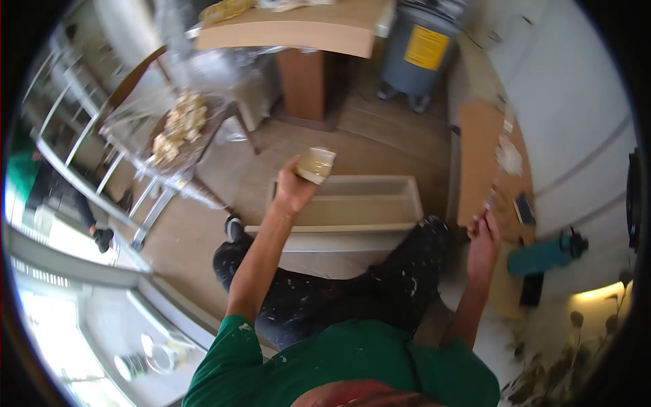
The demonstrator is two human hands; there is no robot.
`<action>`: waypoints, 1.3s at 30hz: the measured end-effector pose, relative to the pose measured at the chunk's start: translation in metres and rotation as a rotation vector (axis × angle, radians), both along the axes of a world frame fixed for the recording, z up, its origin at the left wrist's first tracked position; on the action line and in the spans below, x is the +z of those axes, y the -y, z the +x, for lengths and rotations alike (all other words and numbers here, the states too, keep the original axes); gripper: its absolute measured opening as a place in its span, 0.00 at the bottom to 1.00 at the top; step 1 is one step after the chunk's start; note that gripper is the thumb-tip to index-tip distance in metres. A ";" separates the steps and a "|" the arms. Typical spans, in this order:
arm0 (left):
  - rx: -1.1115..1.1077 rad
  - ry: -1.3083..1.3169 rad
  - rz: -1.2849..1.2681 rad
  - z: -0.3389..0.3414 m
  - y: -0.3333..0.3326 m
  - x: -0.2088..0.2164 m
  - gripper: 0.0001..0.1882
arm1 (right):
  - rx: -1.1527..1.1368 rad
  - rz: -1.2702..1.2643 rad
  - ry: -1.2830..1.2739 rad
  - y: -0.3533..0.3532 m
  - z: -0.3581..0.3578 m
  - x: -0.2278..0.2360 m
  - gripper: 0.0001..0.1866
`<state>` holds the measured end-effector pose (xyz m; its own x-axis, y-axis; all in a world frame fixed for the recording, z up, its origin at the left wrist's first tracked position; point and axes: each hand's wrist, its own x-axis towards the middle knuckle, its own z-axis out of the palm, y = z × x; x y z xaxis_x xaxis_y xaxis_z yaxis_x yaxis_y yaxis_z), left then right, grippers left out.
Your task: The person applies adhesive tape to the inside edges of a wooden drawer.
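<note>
Head view: pale open box sits front-center, brown cardboard to the right, teal bottle near it. Left grip closed around small cream container, held near box's far-left corner; right grip pinched on thin tool, seen against the cardboard.

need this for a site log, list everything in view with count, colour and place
small item: 1, cream, centre
thin tool: 1, colour unclear, right
open box: 1, whitish, floor, centre
cardboard sheet: 1, brown, right
bottle: 1, teal, right
bin: 1, grey, upper right
table: 1, brown, top
chair: 1, brown, upper left
crumpled pile: 1, cream, on chair
metal frame: 1, silver, left
tubs: 2, whitish, lower left
plant: 1, greenish, lower right
other person: 1, green top, far left
shirt: 1, green, bottom
left hand: 1, bare, holding small item
right hand: 1, bare, holding thin tool
</note>
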<state>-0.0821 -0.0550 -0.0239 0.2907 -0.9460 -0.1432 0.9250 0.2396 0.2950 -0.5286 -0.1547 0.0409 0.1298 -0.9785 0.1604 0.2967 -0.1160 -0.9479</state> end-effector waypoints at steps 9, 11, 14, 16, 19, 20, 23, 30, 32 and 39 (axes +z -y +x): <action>-0.227 0.199 0.122 -0.138 0.105 0.029 0.21 | -0.621 -0.472 -0.973 -0.053 -0.111 0.015 0.15; -0.333 0.218 0.086 -0.176 0.133 0.031 0.21 | -0.687 -0.392 -0.958 -0.059 -0.130 0.011 0.13; -0.469 0.245 0.082 -0.243 0.170 0.038 0.21 | -0.776 -0.276 -0.944 -0.072 -0.153 -0.003 0.12; -0.541 0.232 0.078 -0.289 0.191 0.039 0.21 | -0.837 -0.265 -0.996 -0.075 -0.172 -0.019 0.11; -0.598 0.223 0.096 -0.351 0.214 0.039 0.20 | -0.855 -0.205 -0.910 -0.075 -0.174 -0.032 0.11; -0.614 0.261 0.095 -0.371 0.221 0.038 0.20 | -0.864 -0.196 -0.874 -0.074 -0.173 -0.035 0.11; -0.614 0.394 0.089 -0.420 0.240 0.024 0.21 | -0.890 -0.162 -0.762 -0.067 -0.168 -0.040 0.11; -0.337 1.259 -0.117 -0.457 0.257 0.011 0.29 | -0.951 -0.118 -0.873 -0.053 -0.172 -0.047 0.11; -0.196 1.484 -0.171 -0.453 0.263 0.002 0.32 | -0.965 -0.175 -0.975 -0.050 -0.170 -0.045 0.10; -0.135 1.524 -0.184 -0.426 0.243 0.002 0.35 | -1.003 -0.255 -1.177 -0.039 -0.179 -0.054 0.10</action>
